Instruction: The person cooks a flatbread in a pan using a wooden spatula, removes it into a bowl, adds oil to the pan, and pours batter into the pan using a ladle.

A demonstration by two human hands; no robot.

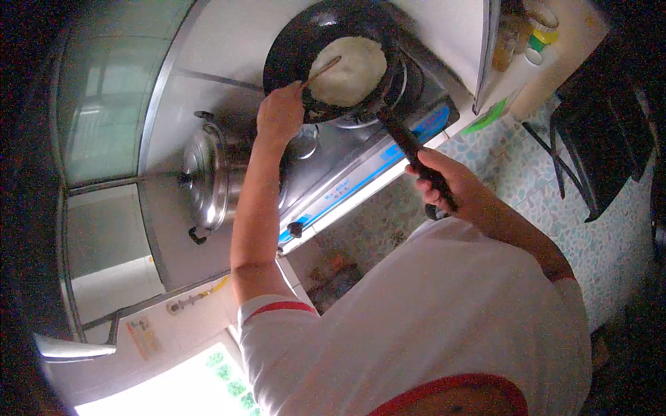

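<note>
A pale, round, flat pancake [357, 76] lies in a black wok [288, 52] on the stove. My left hand [281, 114] reaches over the wok's near rim, its fingers closed around thin wooden chopsticks [321, 70]. Their tips meet the pancake's surface; whether they grip it I cannot tell. Lower right, my right hand [451, 180] is wrapped around the wok's long black handle [402, 135], which points toward my body.
Left on the stove [333, 177] stands a lidded steel pot [208, 177]. Jars [544, 28] sit on a ledge at upper right. A black folding chair [596, 152] stands on the patterned floor [506, 159]. A window [180, 385] glows at lower left.
</note>
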